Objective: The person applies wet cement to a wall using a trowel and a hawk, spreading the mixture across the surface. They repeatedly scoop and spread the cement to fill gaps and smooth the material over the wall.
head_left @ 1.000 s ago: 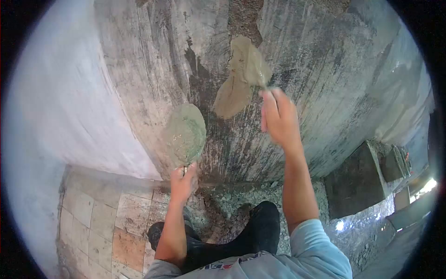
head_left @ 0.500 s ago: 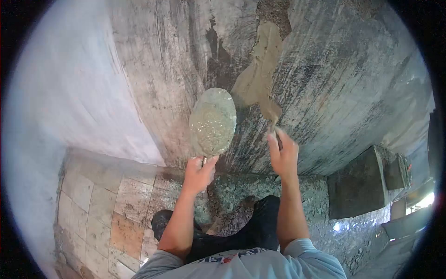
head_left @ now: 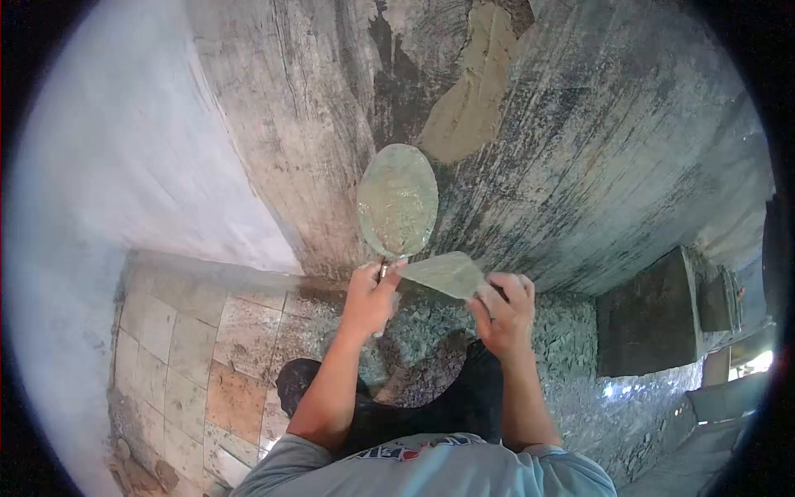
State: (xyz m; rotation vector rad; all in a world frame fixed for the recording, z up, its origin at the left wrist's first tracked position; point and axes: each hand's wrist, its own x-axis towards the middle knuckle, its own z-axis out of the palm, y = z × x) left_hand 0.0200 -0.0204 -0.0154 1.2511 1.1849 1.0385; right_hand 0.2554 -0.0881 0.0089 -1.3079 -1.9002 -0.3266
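Note:
My left hand [head_left: 370, 300] is closed around the handle of an oval mortar pan [head_left: 398, 199], which has wet grey-green mortar spread over its face. In my right hand [head_left: 505, 313] is a pointed trowel [head_left: 445, 275], its flat blade turned left so the tip lies by my left thumb, just below the pan. Mortar films the blade; the trowel's handle is hidden in my fingers. Above both tools, a patch of fresh mortar [head_left: 472, 108] clings to the rough, stained wall [head_left: 563, 157].
Smooth pale plaster [head_left: 166, 124] covers the wall on the left. Dirty floor tiles [head_left: 186, 364] lie at lower left, and rubble [head_left: 563, 331] runs along the wall's foot. A dark box-like block [head_left: 648, 319] stands at right. My shoe [head_left: 298, 383] is below my left arm.
The trowel has left the wall mortar and come down, its blade now turned toward the pan. The pan has shifted slightly right and up in view. The wall patch's lower tail is gone.

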